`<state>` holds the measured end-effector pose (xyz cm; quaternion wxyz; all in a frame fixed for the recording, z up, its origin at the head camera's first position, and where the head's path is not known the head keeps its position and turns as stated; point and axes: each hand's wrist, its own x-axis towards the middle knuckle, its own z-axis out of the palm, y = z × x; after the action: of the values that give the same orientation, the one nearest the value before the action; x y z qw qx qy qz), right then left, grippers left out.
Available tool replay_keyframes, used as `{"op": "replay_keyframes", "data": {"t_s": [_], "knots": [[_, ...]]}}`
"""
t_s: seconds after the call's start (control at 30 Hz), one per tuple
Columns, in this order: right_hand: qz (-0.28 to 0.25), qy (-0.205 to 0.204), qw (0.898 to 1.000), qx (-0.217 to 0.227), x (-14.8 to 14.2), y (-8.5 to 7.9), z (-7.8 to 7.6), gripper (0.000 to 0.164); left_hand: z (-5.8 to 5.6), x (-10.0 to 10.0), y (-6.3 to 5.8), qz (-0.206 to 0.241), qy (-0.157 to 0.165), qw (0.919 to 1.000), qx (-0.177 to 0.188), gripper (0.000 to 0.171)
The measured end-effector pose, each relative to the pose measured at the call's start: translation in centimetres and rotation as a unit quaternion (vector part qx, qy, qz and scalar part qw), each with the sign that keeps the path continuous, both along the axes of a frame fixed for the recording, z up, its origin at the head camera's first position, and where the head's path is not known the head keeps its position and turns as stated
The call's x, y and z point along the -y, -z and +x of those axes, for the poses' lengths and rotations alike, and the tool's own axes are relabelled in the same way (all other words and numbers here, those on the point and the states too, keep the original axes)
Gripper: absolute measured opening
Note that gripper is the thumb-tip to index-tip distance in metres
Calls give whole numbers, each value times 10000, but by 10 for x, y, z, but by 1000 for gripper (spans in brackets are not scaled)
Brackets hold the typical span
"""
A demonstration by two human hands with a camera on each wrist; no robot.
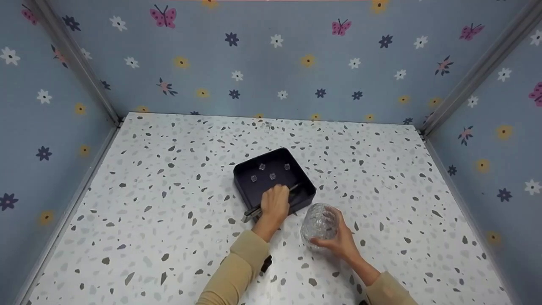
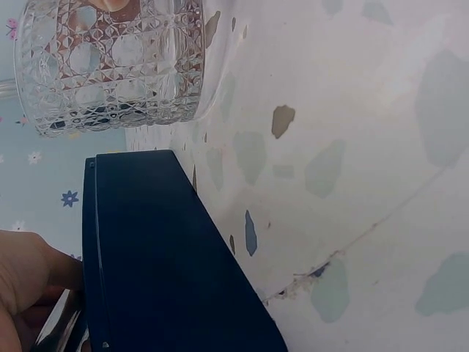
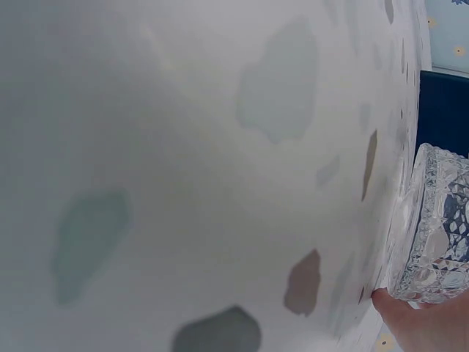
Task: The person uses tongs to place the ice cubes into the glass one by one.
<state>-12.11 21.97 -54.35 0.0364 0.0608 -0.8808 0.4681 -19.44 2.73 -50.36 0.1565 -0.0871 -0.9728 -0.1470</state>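
A square, dark navy tray with raised walls stands mid-table, turned at an angle. Several small clear cubes lie spread over its floor. Reaching over the tray's near edge, my left hand grips slim metal tongs, which run diagonally across that side; their far end lies inside the tray. Just right of the tray's near corner, my right hand holds a clear cut-glass tumbler, thumb and fingers round its right side. In the left wrist view, the tumbler shows a diamond pattern.
The white speckled tabletop extends around the tray on all sides. Blue flowered panels with grey metal corner posts enclose the back and both sides. A small dark object shows beside the left forearm.
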Motion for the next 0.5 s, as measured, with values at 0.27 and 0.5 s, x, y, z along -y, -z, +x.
{"op": "replay_keyframes", "data": {"t_s": [0.27,0.5], "knots": [[-127,-22,9999,24,0,0,0,95,0,2,-2,33,34,10000,79,7],[-161,-57,9998,48,0,0,-1,93,1,6,-7,150,38,9997,205,9]]}}
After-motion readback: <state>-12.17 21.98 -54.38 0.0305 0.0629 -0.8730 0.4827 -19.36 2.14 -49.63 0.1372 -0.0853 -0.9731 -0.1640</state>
